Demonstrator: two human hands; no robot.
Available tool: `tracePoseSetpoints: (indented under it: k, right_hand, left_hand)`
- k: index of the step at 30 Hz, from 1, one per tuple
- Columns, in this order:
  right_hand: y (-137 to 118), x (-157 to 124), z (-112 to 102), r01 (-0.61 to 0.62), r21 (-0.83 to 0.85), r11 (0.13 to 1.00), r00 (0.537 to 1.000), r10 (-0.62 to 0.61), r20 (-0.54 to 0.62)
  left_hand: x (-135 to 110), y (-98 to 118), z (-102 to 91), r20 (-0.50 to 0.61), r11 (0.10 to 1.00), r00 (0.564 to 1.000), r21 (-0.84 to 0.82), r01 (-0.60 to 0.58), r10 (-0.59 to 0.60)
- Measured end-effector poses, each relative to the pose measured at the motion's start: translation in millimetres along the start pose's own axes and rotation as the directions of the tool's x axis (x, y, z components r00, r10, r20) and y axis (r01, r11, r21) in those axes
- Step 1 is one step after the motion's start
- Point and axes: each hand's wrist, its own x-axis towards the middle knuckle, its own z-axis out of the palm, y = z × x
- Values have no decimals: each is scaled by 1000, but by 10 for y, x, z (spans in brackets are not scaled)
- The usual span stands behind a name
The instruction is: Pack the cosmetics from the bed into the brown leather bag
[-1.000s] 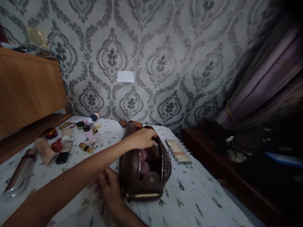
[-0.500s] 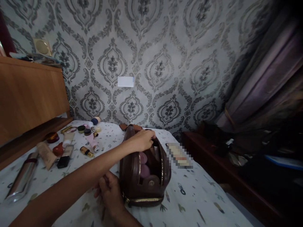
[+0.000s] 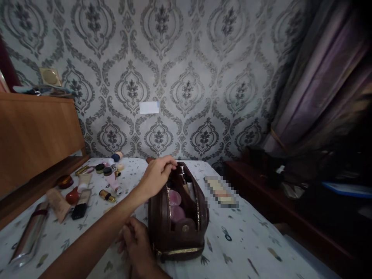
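Note:
A brown leather bag stands unzipped on the bed, its opening facing up. Inside are two round pink pieces and a dark-capped small bottle, among other items that are hard to make out. My left hand is over the far left rim of the opening, fingers loosely stretched and nothing visible in them. Low on the bag's left side, my right hand rests near the sheet with curled fingers; what they hold, if anything, is hidden.
Left of the bag lie a gold-and-black small bottle, a pink tube, a beige tube, a black-capped foundation bottle and a metallic cylinder. A blurred-out flat item lies to the right. A patterned wall rises behind.
My left hand has drawn up and left, out of the bag's opening to its rim, uncovering more of the contents. My right hand stays beside the bag. The view has shifted slightly.

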Motion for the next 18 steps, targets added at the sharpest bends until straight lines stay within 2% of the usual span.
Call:
tracePoseSetpoints:
  k: [3,6,11,14,16,18]
  right_hand:
    - [-8,2,2,6,-2,1000,1000,-6,-3]
    - [6,0,5,11,6,1000,1000,-11,-2]
    - [47,5,13,-14,20,1000,1000,14,-23]
    - [57,13,10,-2,40,999,1000,2,-5]
    - [57,14,2,1,47,999,1000,-1,8]
    - [50,8,-9,-1,44,999,1000,0,4]
  left_hand:
    - [-191,-46,-124,-110,999,993,-10,50,-51]
    - [-473,-217,-264,-199,994,975,37,105,-96]
    - [-901,-617,-548,-230,961,948,118,251,-220]
    - [-856,-650,-652,-243,955,952,184,233,-185]
    - [-675,-547,-623,-187,959,980,261,113,-65]
    - [-426,-402,-504,-33,941,997,334,-60,76]
